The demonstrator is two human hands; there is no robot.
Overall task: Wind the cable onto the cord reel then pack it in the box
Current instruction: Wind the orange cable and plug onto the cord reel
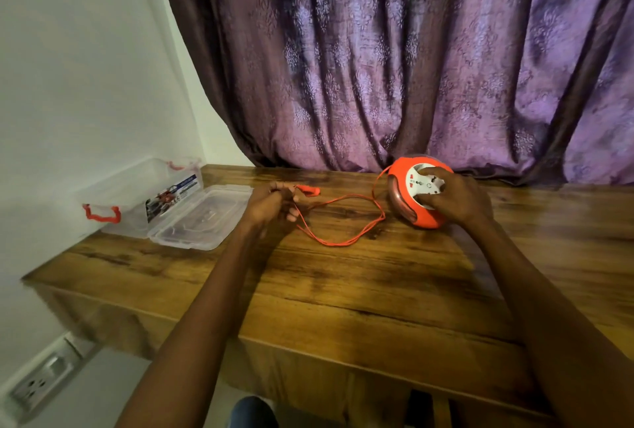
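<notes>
An orange cord reel [401, 170] with a white socket face stands tilted on the wooden table [360, 283] near the curtain. My right hand [453, 197] grips it, fingers curled over the white face. A thin orange cable [346, 239] runs from the reel in a loose loop across the table to my left hand [271, 203], which pinches it close to the orange plug [308, 190]. The plug sticks out to the right of my left fingers.
A clear plastic box [137, 194] with red latches stands open at the table's back left, its lid [202, 218] lying flat beside it. A purple curtain [411, 57] hangs behind the table. A wall socket [37, 383] sits low at the left.
</notes>
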